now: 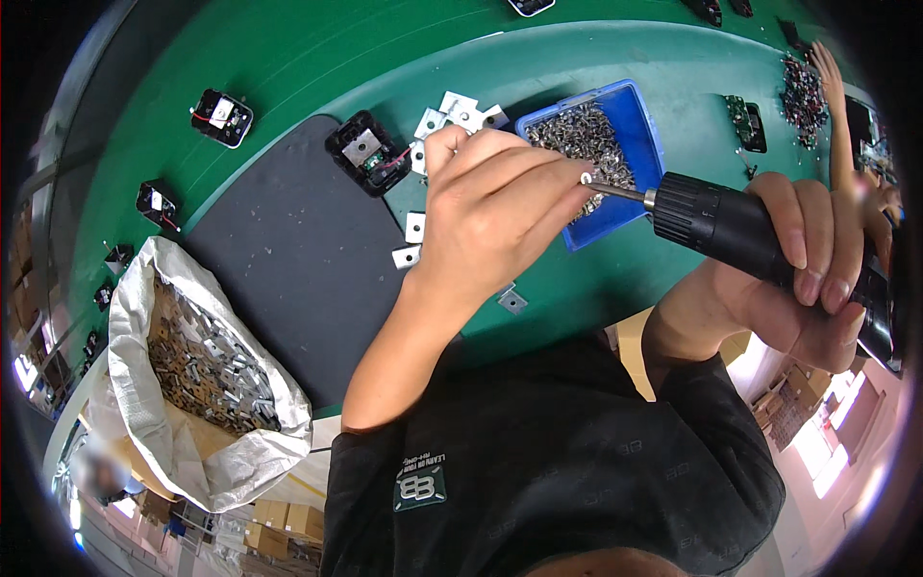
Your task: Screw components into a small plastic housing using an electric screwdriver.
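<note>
My right hand (808,255) is wrapped round a black electric screwdriver (707,216), its bit pointing left. At the bit's tip a small screw (586,179) shows its pale round head. My left hand (495,197) pinches that screw between thumb and fingertips, steadying it against the bit. Below and behind this meeting point stands a blue bin (646,144) with a heap of silver screws (577,130). Left of my left hand lies a black plastic housing (369,154) with a metal plate and red wire inside. Several square metal plates (461,111) with holes lie beside it, partly hidden by my hand.
A dark grey mat (298,240) covers the near left of the green table. An open white sack (139,385) full of small metal pieces stands at its left edge. More black housings (222,117) sit farther out. At far right, another person's hand (829,72) reaches near a pile of small parts (804,101).
</note>
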Motion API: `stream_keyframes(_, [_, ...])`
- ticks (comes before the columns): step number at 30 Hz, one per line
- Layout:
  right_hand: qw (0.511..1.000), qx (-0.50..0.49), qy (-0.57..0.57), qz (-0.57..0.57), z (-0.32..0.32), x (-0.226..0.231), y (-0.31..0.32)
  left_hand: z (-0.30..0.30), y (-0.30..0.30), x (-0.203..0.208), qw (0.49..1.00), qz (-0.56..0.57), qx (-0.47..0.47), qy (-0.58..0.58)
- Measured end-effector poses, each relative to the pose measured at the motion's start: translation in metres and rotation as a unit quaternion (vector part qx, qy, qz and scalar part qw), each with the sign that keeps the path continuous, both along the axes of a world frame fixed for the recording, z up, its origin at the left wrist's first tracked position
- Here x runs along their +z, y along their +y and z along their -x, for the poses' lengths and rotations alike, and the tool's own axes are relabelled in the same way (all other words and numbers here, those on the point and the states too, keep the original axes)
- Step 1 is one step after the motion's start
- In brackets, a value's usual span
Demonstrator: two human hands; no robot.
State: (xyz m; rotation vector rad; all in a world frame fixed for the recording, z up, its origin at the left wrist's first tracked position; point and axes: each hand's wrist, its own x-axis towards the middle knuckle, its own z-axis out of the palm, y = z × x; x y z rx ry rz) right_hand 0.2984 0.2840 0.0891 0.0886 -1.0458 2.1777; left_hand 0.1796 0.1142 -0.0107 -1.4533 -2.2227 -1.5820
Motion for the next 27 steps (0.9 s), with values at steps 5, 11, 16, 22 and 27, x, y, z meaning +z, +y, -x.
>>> stream_keyframes(5, [0.999, 0.045, -0.024, 0.013, -0.004, 0.000, 0.006, -0.001, -0.008, 0.002, 0.999, -0.019, 0.017, 0.026])
stream_keyframes(11, [1.000, 0.014, -0.010, -0.011, 0.010, 0.001, -0.018, -0.001, -0.015, 0.001, 0.999, -0.027, 0.030, 0.036])
stream_keyframes(16, [0.999, 0.023, -0.016, -0.041, 0.014, -0.003, -0.021, 0.003, -0.021, -0.001, 0.998, -0.030, 0.026, 0.050])
stream_keyframes(22, [0.998, 0.053, -0.004, -0.042, 0.020, -0.004, -0.028, 0.005, -0.030, -0.003, 0.999, -0.025, 0.017, 0.042])
stream_keyframes(27, [0.997, 0.055, -0.004, -0.052, 0.026, -0.007, -0.035, 0.005, -0.035, -0.005, 0.997, -0.027, 0.049, 0.057])
